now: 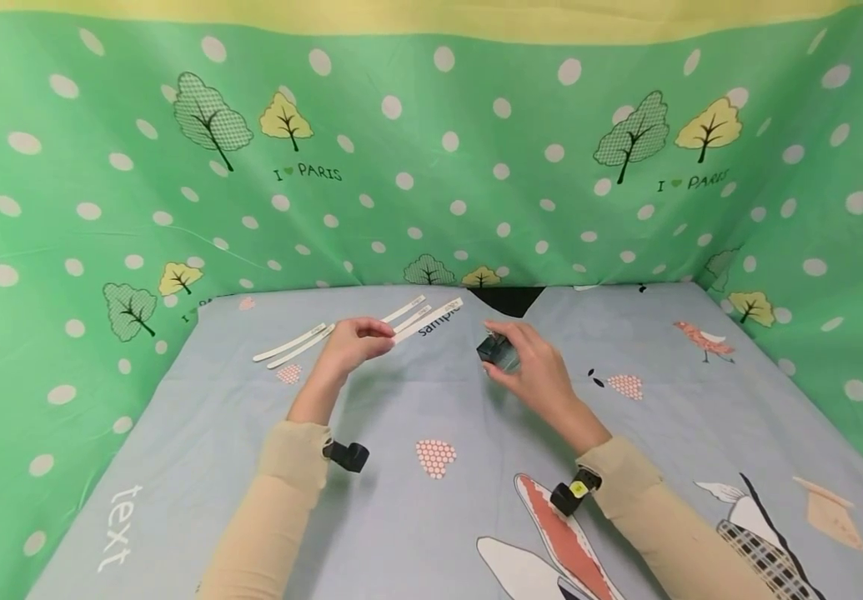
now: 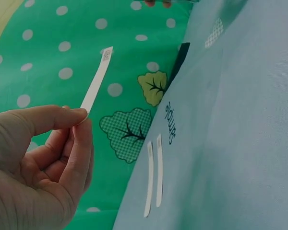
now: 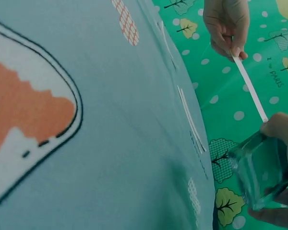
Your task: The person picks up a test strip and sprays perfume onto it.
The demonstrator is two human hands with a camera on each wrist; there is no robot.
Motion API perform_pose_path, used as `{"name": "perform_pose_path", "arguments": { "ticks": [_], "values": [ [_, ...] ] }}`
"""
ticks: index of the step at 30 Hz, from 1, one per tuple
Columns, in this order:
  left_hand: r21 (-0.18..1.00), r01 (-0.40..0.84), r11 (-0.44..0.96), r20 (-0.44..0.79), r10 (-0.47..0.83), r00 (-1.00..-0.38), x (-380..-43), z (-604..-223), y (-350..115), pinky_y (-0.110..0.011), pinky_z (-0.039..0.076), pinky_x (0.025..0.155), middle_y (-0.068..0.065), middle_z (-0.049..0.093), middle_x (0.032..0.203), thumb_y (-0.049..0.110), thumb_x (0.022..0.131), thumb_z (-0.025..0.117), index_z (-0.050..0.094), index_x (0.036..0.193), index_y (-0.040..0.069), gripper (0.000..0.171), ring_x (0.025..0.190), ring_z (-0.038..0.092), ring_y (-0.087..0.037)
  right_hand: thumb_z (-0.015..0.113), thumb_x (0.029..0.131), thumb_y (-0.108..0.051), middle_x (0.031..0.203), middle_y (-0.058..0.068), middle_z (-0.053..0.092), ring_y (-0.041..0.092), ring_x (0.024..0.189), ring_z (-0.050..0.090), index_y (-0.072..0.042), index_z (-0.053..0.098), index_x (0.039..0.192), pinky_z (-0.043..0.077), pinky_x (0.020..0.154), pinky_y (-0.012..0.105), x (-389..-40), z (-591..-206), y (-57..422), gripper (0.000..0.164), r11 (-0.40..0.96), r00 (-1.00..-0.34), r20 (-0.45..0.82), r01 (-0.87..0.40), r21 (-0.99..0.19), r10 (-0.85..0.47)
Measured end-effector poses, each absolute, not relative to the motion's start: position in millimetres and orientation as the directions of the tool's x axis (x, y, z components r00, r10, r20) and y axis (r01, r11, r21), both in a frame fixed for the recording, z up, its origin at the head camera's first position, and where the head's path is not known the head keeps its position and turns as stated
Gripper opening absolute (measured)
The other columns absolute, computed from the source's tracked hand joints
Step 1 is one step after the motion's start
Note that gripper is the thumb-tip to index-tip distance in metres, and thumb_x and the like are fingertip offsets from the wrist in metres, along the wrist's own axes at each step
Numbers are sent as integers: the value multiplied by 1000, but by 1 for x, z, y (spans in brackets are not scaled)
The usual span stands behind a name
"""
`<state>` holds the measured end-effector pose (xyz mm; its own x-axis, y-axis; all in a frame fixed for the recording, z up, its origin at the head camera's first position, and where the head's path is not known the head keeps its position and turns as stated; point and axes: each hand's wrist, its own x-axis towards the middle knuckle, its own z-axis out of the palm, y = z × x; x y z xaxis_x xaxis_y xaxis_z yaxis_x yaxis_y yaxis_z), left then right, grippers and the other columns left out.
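Note:
My left hand [image 1: 356,343] pinches one end of a white paper test strip [image 1: 431,320] between thumb and forefinger. The strip [image 2: 97,84] slants upward in the left wrist view, its far end carrying small print. To the right, my right hand [image 1: 536,362] grips a square, blue-green glass perfume bottle [image 1: 499,352], fingers and thumb around it. In the head view a gap separates strip and bottle. The right wrist view shows the clear-walled bottle [image 3: 259,167] close up; its top is hidden by the hand.
Two more strips [image 1: 404,308] lie on the cloth behind the held one, and another pair [image 1: 292,343] lies left of my left hand. A grey-blue printed cloth [image 1: 401,533] covers the table. Green dotted fabric [image 1: 461,183] hangs around the back and sides.

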<state>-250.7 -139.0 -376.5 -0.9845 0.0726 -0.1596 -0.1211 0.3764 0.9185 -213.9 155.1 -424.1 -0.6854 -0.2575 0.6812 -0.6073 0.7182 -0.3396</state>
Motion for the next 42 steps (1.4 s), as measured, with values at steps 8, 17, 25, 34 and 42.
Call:
{"name": "perform_pose_path", "arguments": {
  "ticks": [8, 17, 25, 34, 42],
  "values": [
    [922, -143, 361, -173, 53, -983, -256, -377, -139, -23, 57, 85, -3, 67, 97, 3, 89, 69, 67, 112, -2, 24, 83, 62, -8, 85, 79, -20, 120, 14, 64, 33, 104, 67, -18, 54, 138, 60, 73, 49, -209, -422, 162, 66, 731, -713, 655, -583, -354, -252],
    [920, -206, 334, -223, 12, -975, -267, -387, -141, -31, 58, 93, 0, 66, 93, 3, 89, 70, 67, 112, 0, 23, 80, 63, -7, 83, 81, -22, 123, 14, 64, 32, 98, 67, -22, 52, 140, 59, 71, 47, -205, -422, 170, 66, 730, -743, 624, -562, -389, -240],
    [916, -250, 314, -258, -16, -966, -284, -403, -141, -17, 57, 75, 0, 64, 92, -1, 87, 71, 68, 114, -3, 27, 74, 62, -5, 84, 80, -22, 122, 14, 65, 28, 88, 66, -19, 53, 139, 57, 65, 41, -201, -424, 174, 66, 741, -742, 630, -553, -382, -229],
    [899, -298, 322, -292, -68, -954, -295, -424, -140, -16, 54, 70, -7, 64, 102, -2, 85, 72, 69, 113, -6, 29, 69, 57, -2, 84, 80, -21, 121, 14, 64, 28, 92, 66, -18, 52, 138, 60, 67, 38, -199, -425, 174, 66, 727, -728, 645, -570, -382, -232],
    [916, -307, 257, -300, -69, -952, -304, -442, -139, -21, 60, 74, -14, 69, 97, -7, 79, 73, 73, 103, -6, 24, 68, 62, -6, 83, 81, -21, 119, 13, 65, 28, 95, 68, -19, 52, 138, 60, 67, 38, -197, -425, 176, 64, 728, -730, 647, -564, -389, -221]
  ]
}}
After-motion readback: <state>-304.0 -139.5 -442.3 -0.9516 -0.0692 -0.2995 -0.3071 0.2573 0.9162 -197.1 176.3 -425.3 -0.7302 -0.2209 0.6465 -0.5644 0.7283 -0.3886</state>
